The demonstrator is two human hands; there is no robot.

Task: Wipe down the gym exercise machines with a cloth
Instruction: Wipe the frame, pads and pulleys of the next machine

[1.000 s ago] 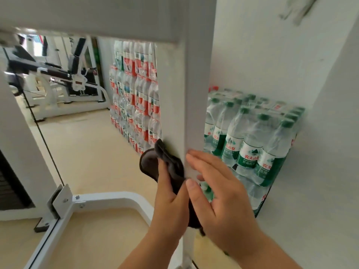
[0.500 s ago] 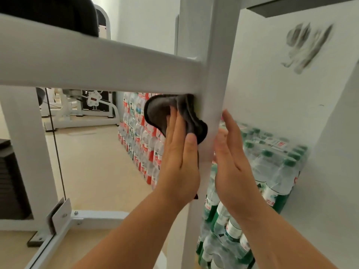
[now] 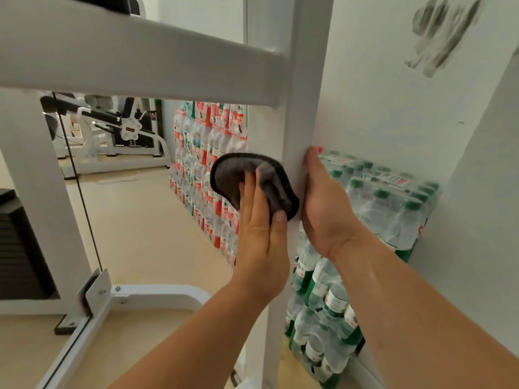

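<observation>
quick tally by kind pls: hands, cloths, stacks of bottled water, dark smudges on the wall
hands: 2, left hand and right hand
cloth: 1
stacks of bottled water: 2, red-labelled stack and green-capped stack
wall smudge: 1
total: 6
</observation>
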